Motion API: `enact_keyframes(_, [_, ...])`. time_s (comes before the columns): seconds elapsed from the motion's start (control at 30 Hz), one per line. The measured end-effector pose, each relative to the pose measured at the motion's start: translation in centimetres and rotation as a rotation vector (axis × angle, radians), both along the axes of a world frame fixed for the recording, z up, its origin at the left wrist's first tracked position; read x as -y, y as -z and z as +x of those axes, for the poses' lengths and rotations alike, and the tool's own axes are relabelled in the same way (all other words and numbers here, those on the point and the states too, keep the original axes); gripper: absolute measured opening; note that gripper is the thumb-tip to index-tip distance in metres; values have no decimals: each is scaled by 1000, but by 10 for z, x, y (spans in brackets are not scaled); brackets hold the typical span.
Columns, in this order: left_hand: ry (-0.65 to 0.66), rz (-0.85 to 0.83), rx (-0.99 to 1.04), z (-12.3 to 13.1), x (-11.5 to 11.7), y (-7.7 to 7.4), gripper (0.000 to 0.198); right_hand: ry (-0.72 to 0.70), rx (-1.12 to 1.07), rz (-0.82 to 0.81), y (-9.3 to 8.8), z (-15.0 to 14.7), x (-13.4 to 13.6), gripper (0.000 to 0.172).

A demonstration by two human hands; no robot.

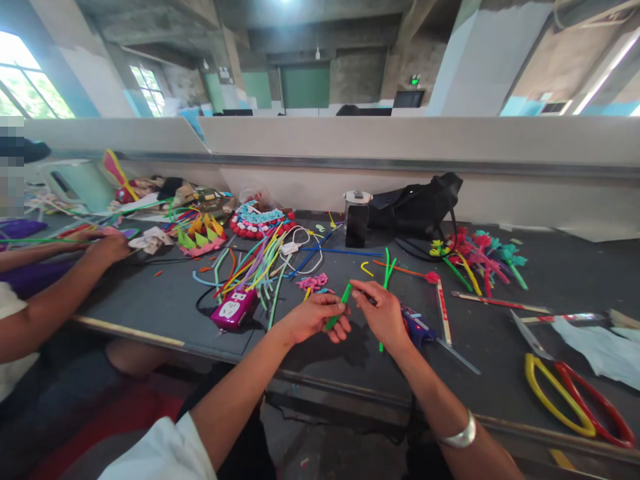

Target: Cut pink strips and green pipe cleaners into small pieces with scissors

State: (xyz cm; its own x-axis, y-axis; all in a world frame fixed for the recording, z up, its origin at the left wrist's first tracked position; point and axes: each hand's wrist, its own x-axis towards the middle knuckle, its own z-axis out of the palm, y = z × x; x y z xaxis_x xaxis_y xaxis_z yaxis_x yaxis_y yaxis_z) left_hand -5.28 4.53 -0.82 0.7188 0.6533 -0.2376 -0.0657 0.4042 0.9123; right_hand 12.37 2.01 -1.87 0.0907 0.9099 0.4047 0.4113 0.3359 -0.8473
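A short, thick green pipe cleaner piece (346, 295) slants up between my two hands above the table's front part. My left hand (320, 316) is closed round its lower part, with the thumb on top. The fingertips of my right hand (384, 317) pinch at its upper end. Right behind my right hand lie longer green pipe cleaners (388, 267), partly covered by it. A blue glue gun (417, 327) rests just right of that wrist, its body partly hidden. Beyond my left hand is a small pile of pink twisted pieces (314, 282).
Scissors (555, 363) lie at right near pipe-cleaner flowers (485, 257). Loose pipe cleaners (263, 260) and a magenta box (235, 309) sit left. A lidded cup (357, 200), phone (357, 227) and black bag (417, 207) stand behind. A co-worker's hands (107, 243) work at far left.
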Motion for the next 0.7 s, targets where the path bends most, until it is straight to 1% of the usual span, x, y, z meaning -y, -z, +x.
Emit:
enact_keyframes(0.17, [9, -4, -10, 1, 0, 0, 30, 8, -64, -30, 1, -1, 0, 25])
enact_keyframes(0.33, [31, 24, -24, 2, 2, 2, 31, 0, -162, -101, 1, -2, 0, 28])
enact_keyframes(0.5, [57, 36, -42, 3, 3, 6, 34, -2, -228, -165, -1, 0, 1, 26])
enact_keyframes(0.57, [38, 26, -27, 4, 4, 5, 35, 6, -243, -183, -2, 0, 2, 26])
enact_keyframes(0.7, [-51, -1, 11, 6, 5, 4, 35, 25, -255, -199, -2, 0, 6, 27])
